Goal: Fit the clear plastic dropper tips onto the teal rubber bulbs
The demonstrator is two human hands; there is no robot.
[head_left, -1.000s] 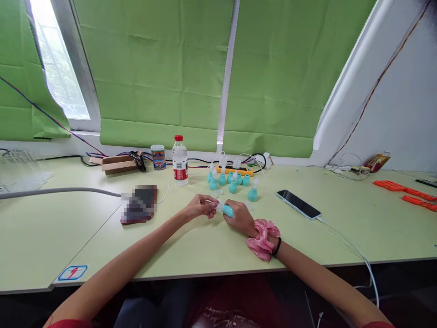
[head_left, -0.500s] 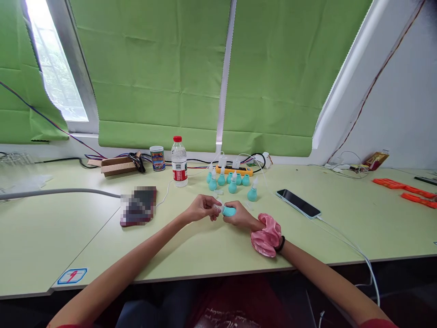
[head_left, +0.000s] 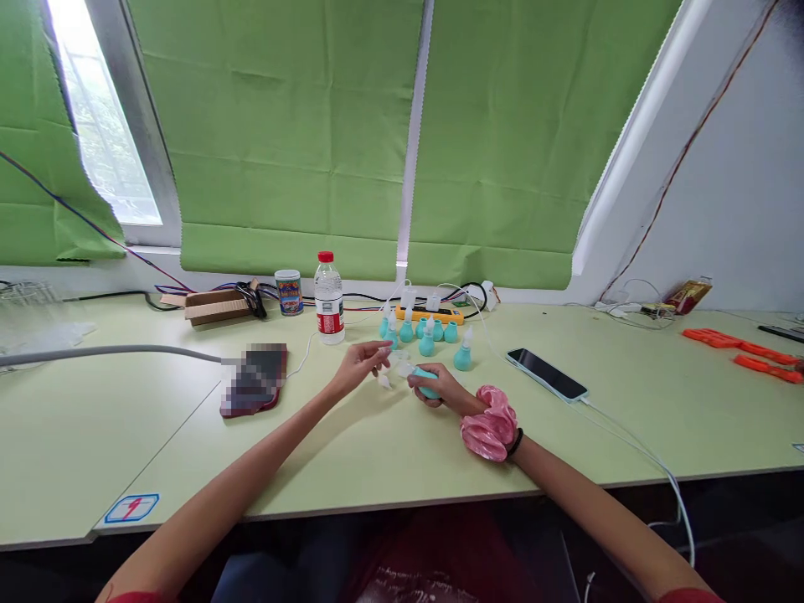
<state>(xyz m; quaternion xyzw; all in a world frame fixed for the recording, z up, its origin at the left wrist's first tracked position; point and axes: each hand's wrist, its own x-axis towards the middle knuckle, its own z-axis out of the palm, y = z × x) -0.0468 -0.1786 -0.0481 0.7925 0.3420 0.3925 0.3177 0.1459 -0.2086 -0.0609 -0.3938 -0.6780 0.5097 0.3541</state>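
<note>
My right hand (head_left: 440, 389) is wrapped round a teal squeeze bulb (head_left: 427, 383), whose clear collar (head_left: 407, 369) points to the left. A short way left of it, my left hand (head_left: 361, 366) has its fingers apart and stretched forward, with nothing plainly held. Just below those fingertips is a small clear nozzle tip (head_left: 384, 382). Small clear plastic pieces (head_left: 398, 356) lie beyond, between the hands. Behind them stand several teal bulbs, some topped with clear nozzles; one nozzled bulb (head_left: 463, 356) stands apart on the right.
A red-capped water bottle (head_left: 330, 301) and a can (head_left: 289, 293) stand at the back left, beside an open cardboard box (head_left: 217, 307). A yellow power strip (head_left: 440, 314) lies behind the bulbs. A plugged-in phone (head_left: 546, 374) is at right; a dark red device (head_left: 257, 377) is at left.
My left hand has let go of the clear part at the bulb and moved left and forward, its fingers spreading. My right hand keeps the bulb, now tilted a little differently.
</note>
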